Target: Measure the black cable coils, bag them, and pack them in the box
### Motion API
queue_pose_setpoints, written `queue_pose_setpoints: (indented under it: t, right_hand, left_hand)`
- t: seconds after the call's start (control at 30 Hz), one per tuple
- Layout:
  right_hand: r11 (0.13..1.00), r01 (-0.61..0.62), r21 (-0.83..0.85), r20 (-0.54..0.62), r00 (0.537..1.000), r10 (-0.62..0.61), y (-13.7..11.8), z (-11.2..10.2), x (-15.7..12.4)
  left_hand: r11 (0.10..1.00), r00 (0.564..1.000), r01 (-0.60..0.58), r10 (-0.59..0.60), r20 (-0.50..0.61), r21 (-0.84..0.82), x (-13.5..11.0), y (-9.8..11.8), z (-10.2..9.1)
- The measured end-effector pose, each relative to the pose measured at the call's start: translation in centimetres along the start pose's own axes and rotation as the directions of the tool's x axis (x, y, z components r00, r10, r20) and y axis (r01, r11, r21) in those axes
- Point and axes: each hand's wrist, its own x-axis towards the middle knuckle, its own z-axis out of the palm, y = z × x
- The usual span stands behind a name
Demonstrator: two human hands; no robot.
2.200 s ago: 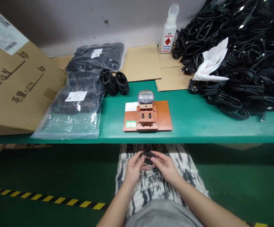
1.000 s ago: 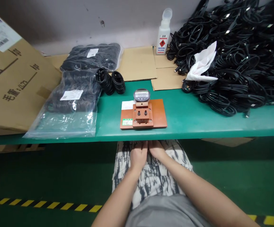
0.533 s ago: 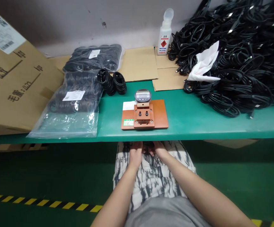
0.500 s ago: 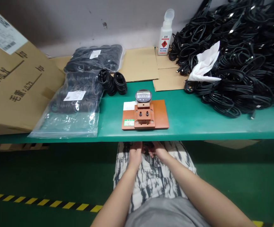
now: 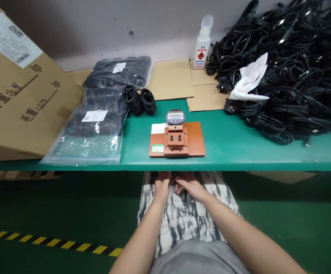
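My left hand [image 5: 161,188] and my right hand [image 5: 190,186] rest together on my lap, just under the front edge of the green table [image 5: 239,152]. Their fingers are curled and partly hidden by the table edge. A sliver of a black cable coil [image 5: 173,176] shows between them, with both hands closed on it. Directly above them on the table stands an orange fixture plate [image 5: 196,140] with a raised block and a round digital gauge [image 5: 175,116].
A big heap of black coiled cables [image 5: 293,72] with a white cloth [image 5: 251,80] fills the right. A white bottle [image 5: 203,42] stands at the back. Plastic bags of black rings [image 5: 96,121], loose ring bundles [image 5: 139,100] and a cardboard box [image 5: 16,99] are on the left.
My hands have moved forward from the open lap, where they held a black cable coil in plain sight, to under the table edge. The view has shifted slightly.
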Motion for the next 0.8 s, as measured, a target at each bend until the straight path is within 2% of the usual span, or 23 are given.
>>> queue_pose_setpoints:
  t: [0.1, 0.23, 0.37, 0.47, 0.63, 0.8]
  right_hand:
    - [1.000, 0.006, -0.013, -0.025, 1.000, -0.007, 0.2, 0.0, 0.2]
    - [0.996, 0.025, -0.086, -0.068, 0.997, -0.031, 0.7, -0.3, 0.2]
    - [0.979, 0.110, -0.169, -0.162, 0.977, -0.138, 0.6, -0.5, 0.1]
    - [0.965, 0.157, -0.211, -0.204, 0.958, -0.200, 0.4, -0.6, 0.2]
    - [0.960, 0.157, -0.233, -0.164, 0.966, -0.198, 0.2, -0.6, 0.3]
    - [0.970, 0.132, -0.205, -0.123, 0.980, -0.159, 0.1, -0.6, 0.3]
  left_hand:
    - [0.998, 0.998, 0.027, -0.023, 0.061, -0.061, 0.0, 0.0, 0.0]
    - [0.988, 0.998, 0.054, -0.049, 0.038, -0.145, 0.3, -0.4, 0.0]
    - [0.965, 0.994, 0.105, -0.107, 0.002, -0.242, 0.8, -0.7, -0.2]
    - [0.945, 0.990, 0.142, -0.144, 0.016, -0.294, 1.0, -0.8, -0.3]
    - [0.938, 0.985, 0.169, -0.152, 0.081, -0.303, 0.9, -0.5, -0.1]
    - [0.957, 0.978, 0.176, -0.144, 0.148, -0.233, 0.8, -0.7, -0.2]
